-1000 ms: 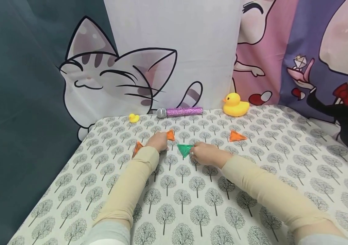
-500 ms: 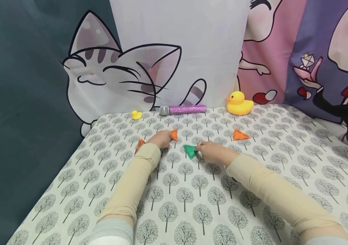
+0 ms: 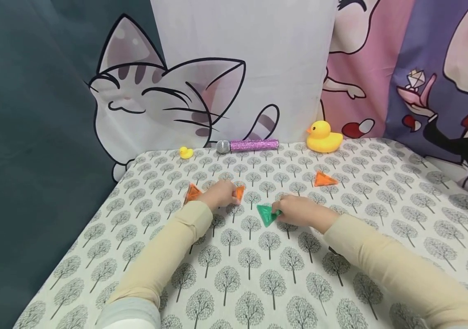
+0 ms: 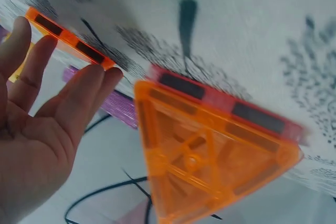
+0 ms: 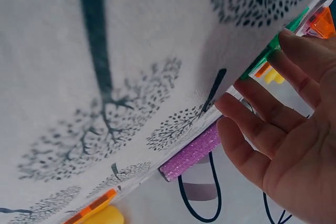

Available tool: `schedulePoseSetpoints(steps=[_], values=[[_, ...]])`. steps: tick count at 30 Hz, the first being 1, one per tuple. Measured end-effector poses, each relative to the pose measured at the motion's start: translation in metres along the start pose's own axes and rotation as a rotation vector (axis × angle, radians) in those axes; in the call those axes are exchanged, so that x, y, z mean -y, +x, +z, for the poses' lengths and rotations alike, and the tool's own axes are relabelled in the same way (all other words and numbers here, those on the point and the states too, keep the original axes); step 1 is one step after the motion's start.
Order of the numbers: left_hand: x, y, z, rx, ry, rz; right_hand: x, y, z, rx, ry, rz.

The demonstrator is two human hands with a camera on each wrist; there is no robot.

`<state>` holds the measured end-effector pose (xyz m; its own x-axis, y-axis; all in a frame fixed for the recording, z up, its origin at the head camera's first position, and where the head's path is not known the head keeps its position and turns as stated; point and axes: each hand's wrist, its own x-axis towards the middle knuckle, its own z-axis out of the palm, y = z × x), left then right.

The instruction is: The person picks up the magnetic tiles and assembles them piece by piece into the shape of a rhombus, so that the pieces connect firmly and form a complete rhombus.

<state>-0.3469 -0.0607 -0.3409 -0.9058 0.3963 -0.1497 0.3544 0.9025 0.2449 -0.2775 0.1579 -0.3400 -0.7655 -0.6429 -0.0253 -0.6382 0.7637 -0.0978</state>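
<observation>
Both hands at work near mid-frame in the head view, each pinching one flat piece. Left hand [image 3: 220,194], left of centre: thumb and finger pinch an orange triangle [image 3: 240,193], which sticks out to the right of the knuckles. Right hand [image 3: 297,210], right of centre and a little lower: thumb and forefinger pinch the right side of a green triangle [image 3: 267,214]; its free part points left. So both held pieces lie between the hands, near each other but apart, orange slightly higher in the frame. Other fingers of the right hand loosely bent, per the right wrist view. Cannot tell whether either held piece touches the tablecloth [image 3: 250,260], white with grey trees. Second orange triangle [image 3: 192,193] just left of the left hand, partly behind the wrist; large in the left wrist view, a reddish strip [image 4: 218,100] with dark bars along its upper edge. Third orange triangle [image 3: 324,179] farther up and right, beyond the right hand, untouched. Along the far edge, left to right: small duck [image 3: 186,153], purple microphone [image 3: 254,145] lying on its side, big duck [image 3: 324,138]. Cartoon backdrop [image 3: 283,59] behind, cat at upper left. Beige sleeves [image 3: 156,260] on both forearms.
</observation>
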Motion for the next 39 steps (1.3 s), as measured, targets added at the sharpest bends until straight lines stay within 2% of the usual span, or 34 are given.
schedulePoseSetpoints(steps=[3, 9, 14, 20, 26, 30, 34, 39], values=[[-0.007, -0.008, 0.002, -0.027, 0.027, -0.016, 0.001, -0.003, 0.001, 0.0, -0.002, 0.011], [-0.019, -0.019, 0.001, -0.04, -0.016, -0.092, 0.005, -0.005, 0.003, -0.002, -0.005, 0.066], [-0.023, -0.019, 0.002, -0.015, -0.054, -0.159, 0.008, -0.003, 0.005, -0.01, -0.045, 0.134], [-0.026, -0.019, 0.0, -0.022, -0.04, -0.16, 0.01, 0.0, 0.005, -0.026, -0.053, 0.186], [-0.021, -0.013, 0.0, -0.021, -0.066, -0.221, 0.011, 0.002, 0.004, -0.013, -0.027, 0.2], [-0.019, -0.012, 0.001, -0.037, -0.075, -0.239, 0.011, 0.002, 0.004, -0.005, -0.018, 0.203], [-0.018, -0.011, 0.001, -0.036, -0.159, -0.266, 0.011, 0.002, 0.004, -0.012, -0.014, 0.202], [-0.018, -0.015, -0.001, -0.043, -0.277, -0.238, 0.011, 0.003, 0.004, -0.02, -0.015, 0.203]])
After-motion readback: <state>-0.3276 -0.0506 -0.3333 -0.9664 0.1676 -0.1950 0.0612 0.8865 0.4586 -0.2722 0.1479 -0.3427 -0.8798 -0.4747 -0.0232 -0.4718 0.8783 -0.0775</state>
